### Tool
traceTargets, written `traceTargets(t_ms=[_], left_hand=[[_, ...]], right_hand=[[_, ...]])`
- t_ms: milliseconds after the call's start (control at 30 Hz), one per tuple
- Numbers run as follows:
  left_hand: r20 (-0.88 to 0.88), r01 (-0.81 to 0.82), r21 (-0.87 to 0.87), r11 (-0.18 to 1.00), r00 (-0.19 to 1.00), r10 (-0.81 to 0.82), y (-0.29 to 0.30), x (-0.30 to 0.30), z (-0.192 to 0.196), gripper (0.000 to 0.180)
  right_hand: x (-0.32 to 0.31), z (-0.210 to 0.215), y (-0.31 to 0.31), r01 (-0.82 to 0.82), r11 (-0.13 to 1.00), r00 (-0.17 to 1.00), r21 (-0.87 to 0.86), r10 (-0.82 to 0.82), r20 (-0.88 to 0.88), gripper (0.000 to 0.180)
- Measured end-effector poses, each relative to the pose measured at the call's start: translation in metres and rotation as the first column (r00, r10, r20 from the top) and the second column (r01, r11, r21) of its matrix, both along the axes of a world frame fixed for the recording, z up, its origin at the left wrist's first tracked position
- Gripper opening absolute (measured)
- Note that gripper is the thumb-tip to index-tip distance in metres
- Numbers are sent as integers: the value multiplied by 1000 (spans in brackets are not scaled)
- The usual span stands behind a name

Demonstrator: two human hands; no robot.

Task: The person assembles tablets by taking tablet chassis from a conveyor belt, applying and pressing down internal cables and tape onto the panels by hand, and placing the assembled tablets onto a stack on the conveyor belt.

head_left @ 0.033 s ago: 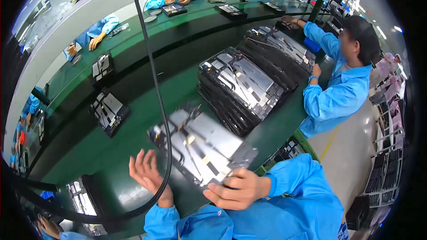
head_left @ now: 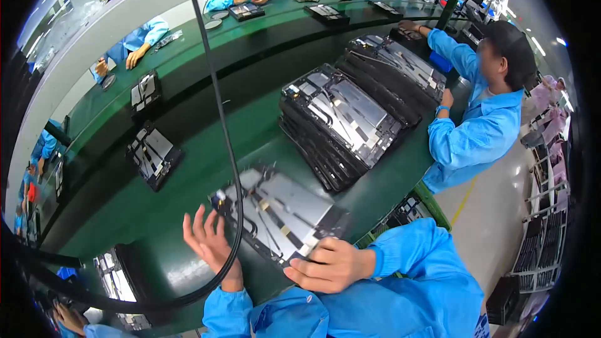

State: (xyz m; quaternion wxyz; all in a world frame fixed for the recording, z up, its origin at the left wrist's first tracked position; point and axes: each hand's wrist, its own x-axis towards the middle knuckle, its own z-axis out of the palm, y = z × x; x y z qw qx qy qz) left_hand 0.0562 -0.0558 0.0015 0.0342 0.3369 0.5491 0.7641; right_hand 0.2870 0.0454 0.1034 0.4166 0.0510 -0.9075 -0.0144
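Note:
My right hand (head_left: 328,267) grips the near right edge of an opened tablet unit (head_left: 285,209). The unit is a flat silver plate with black cables, yellowish patches and a dark rim, somewhat blurred and tilted above the bench. My left hand (head_left: 210,244) is beside its left side, fingers spread and holding nothing; a gap shows between them. A black cable (head_left: 219,97) hangs down in front of the unit and curves past my left wrist. Beyond the unit stands a tall stack of similar units (head_left: 344,119), with another stack (head_left: 400,69) behind it.
Across the green bench (head_left: 213,144), single units lie at the left, including one dark-rimmed unit (head_left: 152,156). More units (head_left: 119,278) sit at the lower left. A co-worker in blue (head_left: 479,112) works at the right beside the far stack. Other people's hands work along the far side.
The tablet unit has shifted slightly left and toward me in my right hand, and its tilt has changed a little. My left hand has barely moved.

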Motion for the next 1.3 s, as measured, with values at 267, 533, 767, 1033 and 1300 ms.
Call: traceTargets(t_ms=[267, 533, 767, 1033, 1300], left_hand=[[62, 137, -535, 834, 990, -123, -12, -20, -3, 43], [-10, 336, -785, 520, 833, -553, -23, -48, 20, 85], [69, 472, -715, 516, 782, -619, -28, -50, 15, 96], [122, 513, -718, 470, 759, -640, -26, -52, 23, 98], [113, 490, -753, 439, 753, -648, -23, -52, 28, 94]], right_hand=[[-16, -44, -45, -198, 953, 897, -231, 271, 349, 18], [-81, -42, 26, -164, 705, 932, -690, 340, 126, 20], [-128, -91, 84, -100, 756, 876, -647, 375, 303, 15], [-123, -94, 85, -57, 760, 880, -648, 344, 326, 14], [-122, -94, 88, -148, 695, 890, -704, 403, 211, 14]])
